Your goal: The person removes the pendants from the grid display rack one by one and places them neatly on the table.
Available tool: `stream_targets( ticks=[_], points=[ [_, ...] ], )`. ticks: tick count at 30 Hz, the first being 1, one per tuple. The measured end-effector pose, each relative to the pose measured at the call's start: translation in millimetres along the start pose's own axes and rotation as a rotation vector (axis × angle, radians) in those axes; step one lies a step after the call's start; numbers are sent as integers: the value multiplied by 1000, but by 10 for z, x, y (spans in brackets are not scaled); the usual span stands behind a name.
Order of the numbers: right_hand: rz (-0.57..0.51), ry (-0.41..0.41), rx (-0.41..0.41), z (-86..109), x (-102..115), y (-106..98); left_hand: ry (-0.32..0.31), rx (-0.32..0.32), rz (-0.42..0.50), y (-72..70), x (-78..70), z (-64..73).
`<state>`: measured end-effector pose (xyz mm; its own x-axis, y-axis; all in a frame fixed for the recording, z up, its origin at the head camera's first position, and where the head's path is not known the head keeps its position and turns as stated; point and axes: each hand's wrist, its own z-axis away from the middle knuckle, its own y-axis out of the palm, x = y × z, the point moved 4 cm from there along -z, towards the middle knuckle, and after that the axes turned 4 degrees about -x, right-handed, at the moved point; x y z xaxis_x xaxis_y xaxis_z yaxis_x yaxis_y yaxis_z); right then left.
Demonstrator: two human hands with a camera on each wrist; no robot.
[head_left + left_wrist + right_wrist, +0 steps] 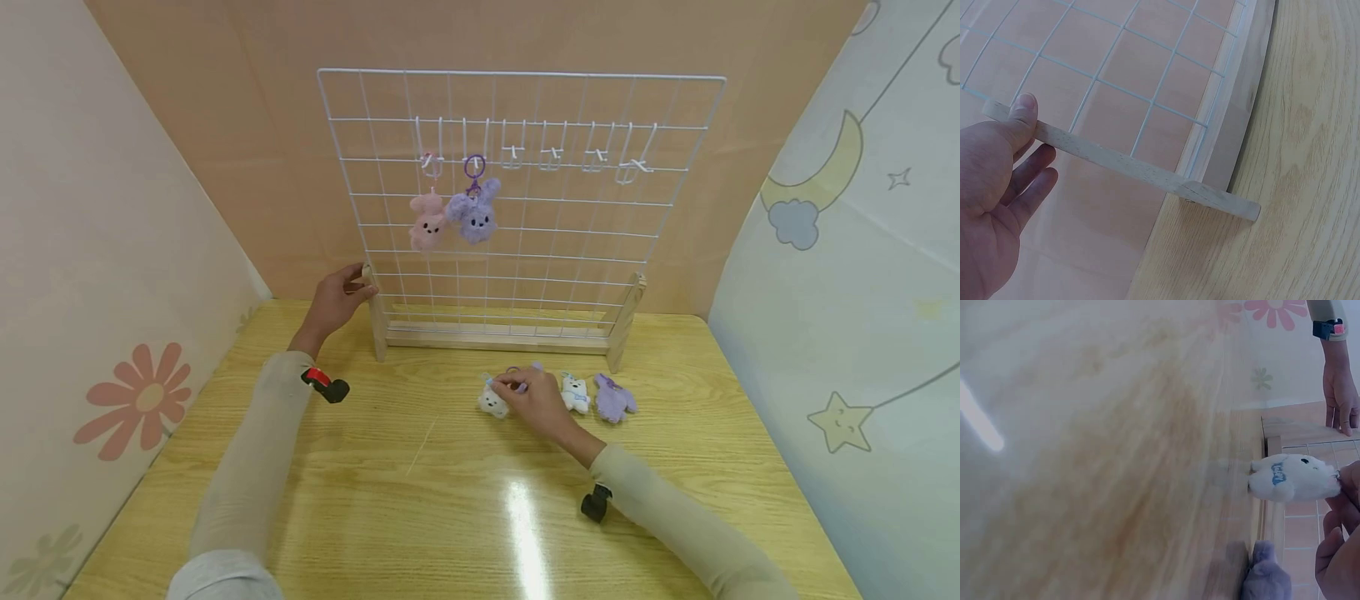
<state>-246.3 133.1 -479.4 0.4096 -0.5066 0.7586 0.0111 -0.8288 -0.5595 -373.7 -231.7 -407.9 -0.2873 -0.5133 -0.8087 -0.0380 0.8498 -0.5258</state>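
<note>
Blue letter-like marks (pixel 1279 474) on the front of a white plush toy (pixel 1302 479), too blurred to read

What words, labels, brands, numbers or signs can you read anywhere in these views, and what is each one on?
No text is readable.
Held white plush, in the right hand: blue letter-like marking on its front, too blurred to read.
Second white plush: bluish marking, too small to read.
Moon, star and red flower: drawings, no lettering visible.
</note>
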Motion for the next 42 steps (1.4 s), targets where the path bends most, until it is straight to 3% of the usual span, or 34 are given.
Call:
stream_targets(
  ticks=[8,23,42],
  points=[
    [57,-51,-13,-138,-61,-29,6,1,8,5,-9,-2],
    [174,-50,-3,-335,-163,19,9,13,-8,14,-28,-17],
    [190,32,77,-526,-326,125,18,4,-11,-6,-16,-6]
  ],
)
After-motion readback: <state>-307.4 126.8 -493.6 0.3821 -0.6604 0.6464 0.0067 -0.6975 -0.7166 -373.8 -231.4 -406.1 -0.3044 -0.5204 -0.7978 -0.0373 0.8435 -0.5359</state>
